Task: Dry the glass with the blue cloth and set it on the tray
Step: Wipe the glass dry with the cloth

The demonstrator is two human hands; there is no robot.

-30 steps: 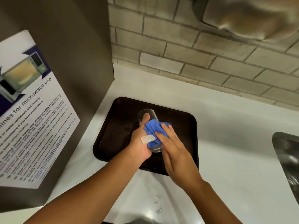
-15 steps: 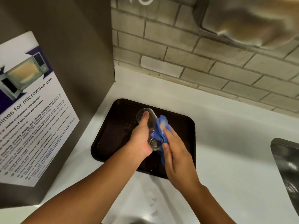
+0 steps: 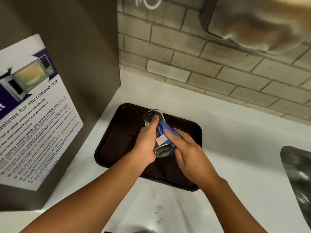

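A clear drinking glass [image 3: 164, 151] lies tilted in the air above a dark brown tray [image 3: 117, 137], its mouth pointing away from me and its thick base toward me. My left hand [image 3: 145, 143] grips the glass from the left, thumb along its side. My right hand [image 3: 186, 150] presses a blue cloth [image 3: 163, 128] with a white label against the glass's right side. Most of the cloth is hidden under my fingers.
The tray rests on a white counter [image 3: 235, 140] in a corner, next to a brown cabinet side with a microwave poster [image 3: 33, 111]. A brick wall [image 3: 202, 64] runs behind. A steel sink [image 3: 299, 174] sits at the right edge. Water drops [image 3: 157, 214] lie near me.
The cloth has shifted from hanging at the glass's right side to lying over its top with the white label showing. My right hand has slid across the glass. My left hand holds steady.
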